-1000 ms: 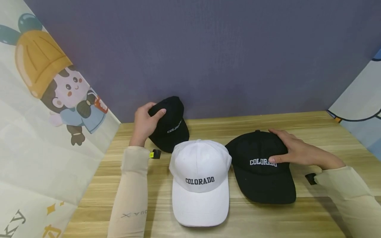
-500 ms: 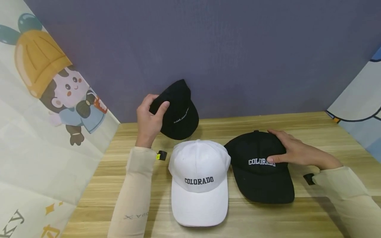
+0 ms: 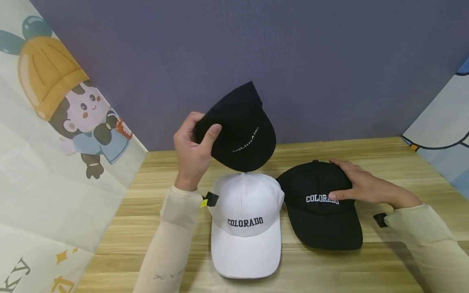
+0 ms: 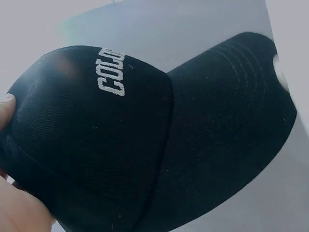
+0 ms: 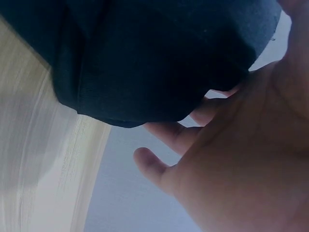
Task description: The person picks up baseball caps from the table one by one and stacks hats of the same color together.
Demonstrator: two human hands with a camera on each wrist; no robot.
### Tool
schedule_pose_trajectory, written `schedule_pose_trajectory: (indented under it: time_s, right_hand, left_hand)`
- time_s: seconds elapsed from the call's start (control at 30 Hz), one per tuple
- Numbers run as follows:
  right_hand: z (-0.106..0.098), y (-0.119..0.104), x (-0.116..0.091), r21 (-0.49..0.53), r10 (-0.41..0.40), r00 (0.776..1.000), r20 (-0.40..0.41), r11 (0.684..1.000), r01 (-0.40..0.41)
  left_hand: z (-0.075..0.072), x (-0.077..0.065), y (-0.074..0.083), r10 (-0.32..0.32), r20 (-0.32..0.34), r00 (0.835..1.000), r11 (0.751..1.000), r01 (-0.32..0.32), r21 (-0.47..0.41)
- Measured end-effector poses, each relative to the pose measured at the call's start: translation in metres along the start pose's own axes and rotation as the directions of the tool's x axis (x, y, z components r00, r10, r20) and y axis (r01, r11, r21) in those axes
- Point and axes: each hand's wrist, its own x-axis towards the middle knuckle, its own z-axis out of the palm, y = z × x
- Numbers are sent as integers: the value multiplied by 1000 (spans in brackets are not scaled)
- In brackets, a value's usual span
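Observation:
In the head view my left hand (image 3: 193, 150) grips a black baseball cap (image 3: 239, 118) by its rear side, thumb on the near face and fingers behind. This cap hangs tilted above the table, its brim just over the top of a white baseball cap (image 3: 246, 248). The left wrist view shows the held cap's crown and brim (image 4: 227, 111) with part of its white lettering. My right hand (image 3: 377, 188) holds the crown of a second black cap (image 3: 322, 230) on the table, thumb over its COLORADO lettering. In the right wrist view its fingers (image 5: 174, 135) reach behind the cap's edge.
The caps sit on a wood-grain table (image 3: 124, 244). A dark grey-blue wall (image 3: 329, 81) closes off the back. To the left rises a pale panel (image 3: 55, 195) with a cartoon figure, and another printed panel (image 3: 445, 122) stands on the right.
My left hand has lifted the black cap from the table's back left, up and rightward, tilting it over the white cap. My right hand and the other two caps stay almost still.

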Motion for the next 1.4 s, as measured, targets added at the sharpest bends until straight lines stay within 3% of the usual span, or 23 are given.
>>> schedule_pose_trajectory:
  time_s: [0.23,0.47,0.63,0.83,1.0,1.2,1.27,1.4]
  right_hand:
    - [0,0,0,-9,0,1000,-2,1000,0]
    - [-1,-1,1,-14,4,1000,1,1000,-3]
    - [-2,-1,1,-3,-3,1000,-3,1000,3]
    - [-2,1,0,20,-16,1000,1,1000,16]
    - [-7,1,-3,25,-42,999,3,999,42]
    - [-17,-3,-9,106,-37,999,-7,994,38]
    - [-20,-7,-10,136,-23,998,-52,990,30]
    - [-27,-16,-9,211,-75,976,-205,970,119]
  left_hand:
    - [16,-1,20,62,13,998,995,-61,-84]
    - [30,-6,33,64,-22,998,984,-67,-163]
    - [42,-14,37,30,56,998,974,-16,-227]
    - [56,-26,41,-29,166,986,958,75,-276]
    - [65,-33,44,-52,232,971,942,125,-311]
    - [72,-40,46,-89,313,946,926,194,-323]
    - [75,-44,46,-101,347,932,920,220,-324]
    - [81,-49,50,-100,431,897,913,254,-318]
